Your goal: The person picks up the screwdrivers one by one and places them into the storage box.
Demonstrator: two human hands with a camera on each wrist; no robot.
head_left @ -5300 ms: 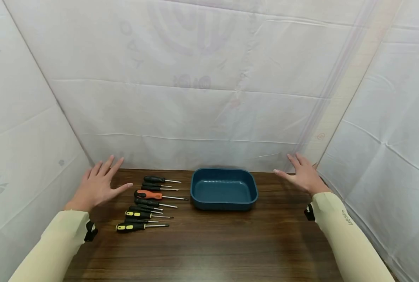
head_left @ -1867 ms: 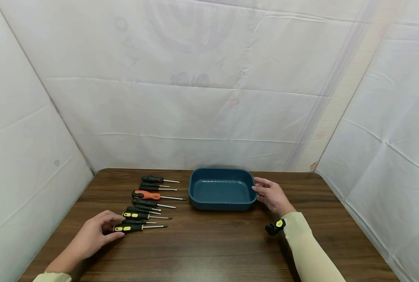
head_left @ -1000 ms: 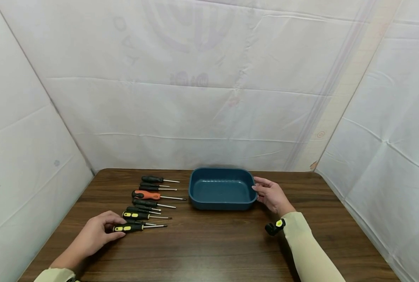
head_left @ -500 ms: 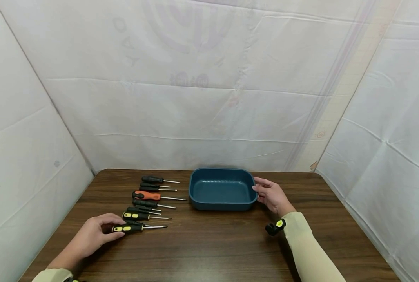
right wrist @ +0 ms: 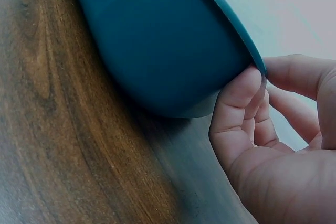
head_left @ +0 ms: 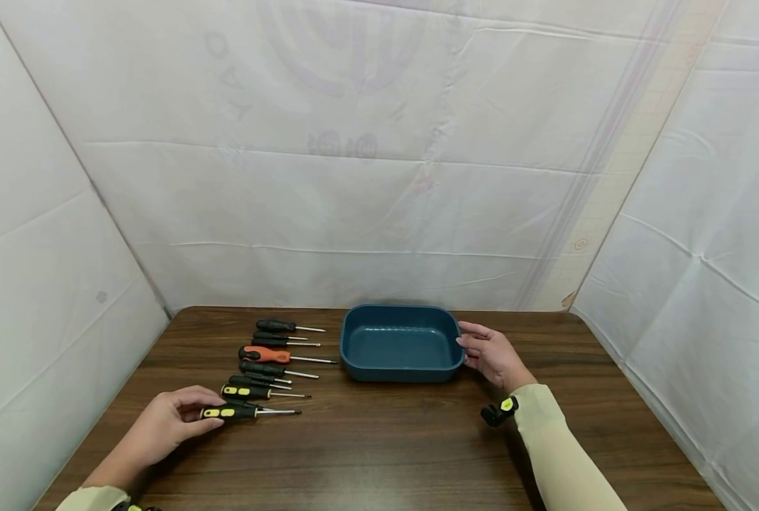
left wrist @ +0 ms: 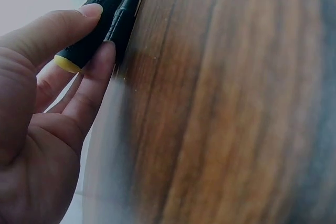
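A row of several screwdrivers (head_left: 270, 358) lies on the left of the wooden table, tips pointing right. My left hand (head_left: 203, 411) pinches the handle of the nearest black-and-yellow screwdriver (head_left: 228, 412) between thumb and fingers; in the left wrist view the hand (left wrist: 100, 30) pinches that screwdriver's handle (left wrist: 86, 45) at its yellow butt end. An empty blue tray (head_left: 402, 372) sits at the table's middle back. My right hand (head_left: 465, 339) holds its right rim, thumb on top, fingers curled against the wall. The right wrist view shows the hand (right wrist: 262, 77) at the tray (right wrist: 157, 40) edge.
White sheeting walls the table (head_left: 385, 454) at the back, left and right. An orange-handled screwdriver (head_left: 269, 353) lies mid-row. Bare wood stretches in front of the tray and across the near half.
My left hand has drawn the nearest screwdriver slightly left, away from the row. The tray has slid a touch leftward under my right hand.
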